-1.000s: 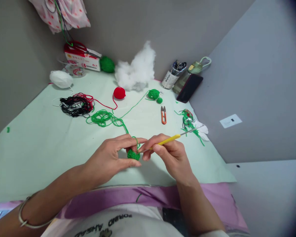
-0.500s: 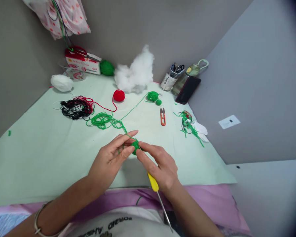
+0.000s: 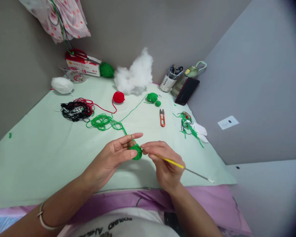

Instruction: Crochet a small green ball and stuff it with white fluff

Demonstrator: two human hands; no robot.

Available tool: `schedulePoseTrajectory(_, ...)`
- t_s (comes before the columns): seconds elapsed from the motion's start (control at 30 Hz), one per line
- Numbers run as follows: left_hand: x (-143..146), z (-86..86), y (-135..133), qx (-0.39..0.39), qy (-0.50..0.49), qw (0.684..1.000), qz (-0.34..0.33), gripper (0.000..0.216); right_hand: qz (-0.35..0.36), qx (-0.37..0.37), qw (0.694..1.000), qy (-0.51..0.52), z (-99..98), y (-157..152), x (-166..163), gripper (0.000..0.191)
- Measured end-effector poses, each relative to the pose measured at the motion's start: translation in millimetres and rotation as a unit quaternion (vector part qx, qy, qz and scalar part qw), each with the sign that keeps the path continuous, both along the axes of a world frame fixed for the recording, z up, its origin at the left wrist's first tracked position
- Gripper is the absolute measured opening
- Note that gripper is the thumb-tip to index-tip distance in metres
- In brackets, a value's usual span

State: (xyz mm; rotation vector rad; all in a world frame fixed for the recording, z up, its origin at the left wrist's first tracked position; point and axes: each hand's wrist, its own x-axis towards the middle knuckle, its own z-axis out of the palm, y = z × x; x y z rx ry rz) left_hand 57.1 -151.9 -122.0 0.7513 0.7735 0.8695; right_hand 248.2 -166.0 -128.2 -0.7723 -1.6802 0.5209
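A small round green crochet piece (image 3: 136, 152) is pinched between the thumb and fingers of my left hand (image 3: 114, 156). Green yarn runs up over the raised left index finger to a loose heap of green yarn (image 3: 102, 122) on the table. My right hand (image 3: 166, 163) grips a crochet hook (image 3: 172, 161) with a yellow handle, its bare metal shaft sticking out to the lower right. The hook's front tip meets the right edge of the crochet piece; the exact stitch is too small to make out.
Orange thread snips (image 3: 162, 118) lie beyond my right hand. Farther back are a red yarn ball (image 3: 118, 97), a green yarn ball (image 3: 152, 97), white stuffing (image 3: 134, 74) and a phone (image 3: 187, 91). Black yarn (image 3: 76, 110) lies left, green scraps (image 3: 187, 125) right.
The crochet hook has swung from pointing down toward my body to slanting right. My right hand has turned and drawn slightly right; the green piece now shows its round face.
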Motion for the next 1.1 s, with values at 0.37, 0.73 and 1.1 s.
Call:
schedulePoseTrajectory(0.37,-24.8,6.4,19.3,0.184,0.189,0.959,-0.104,0.04,0.076,-0.263,0.945,0.181,9.1,2.8,8.5,0.01)
schedulePoseTrajectory(0.73,-23.9,4.7,19.9,0.15,0.113,0.978,-0.095,0.048,0.134,-0.327,0.903,0.242,7.1,8.1,-0.1,0.012)
schedulePoseTrajectory(1.1,-9.1,-2.3,8.0,0.077,0.014,0.996,-0.036,0.045,0.067,-0.144,0.983,0.096,6.0,0.5,-7.5,0.026)
